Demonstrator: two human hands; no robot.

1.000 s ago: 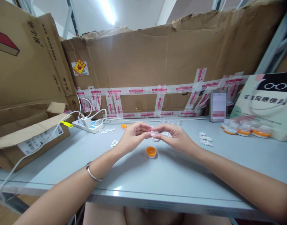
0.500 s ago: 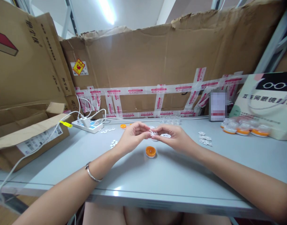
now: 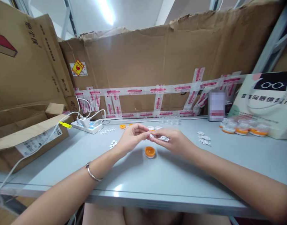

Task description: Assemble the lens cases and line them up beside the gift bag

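Note:
My left hand point(image 3: 132, 138) and my right hand point(image 3: 173, 140) meet at the fingertips above the table. Between them is a small white part point(image 3: 152, 136), pinched by the fingers of both hands. Another white patterned piece point(image 3: 163, 138) shows under the curled fingers of my right hand; whether it is held or lies behind is hard to tell. An orange round cup with a white base point(image 3: 150, 152) stands on the table just in front of my hands. Partly hidden behind the fingertips are white and orange round parts point(image 3: 151, 128).
Small white discs point(image 3: 113, 144) lie left of my hands, white flat pieces point(image 3: 204, 139) to the right. Farther right are orange-based clear containers point(image 3: 241, 128), a phone-like device point(image 3: 216, 106) and a paper bag point(image 3: 260, 103). A power strip point(image 3: 87, 125) and open cardboard box point(image 3: 40, 134) stand left.
The fingers of my right hand have shifted and tilted slightly around the white part. The white patterned piece beneath them shows lower and a little farther left. The orange cup has not moved.

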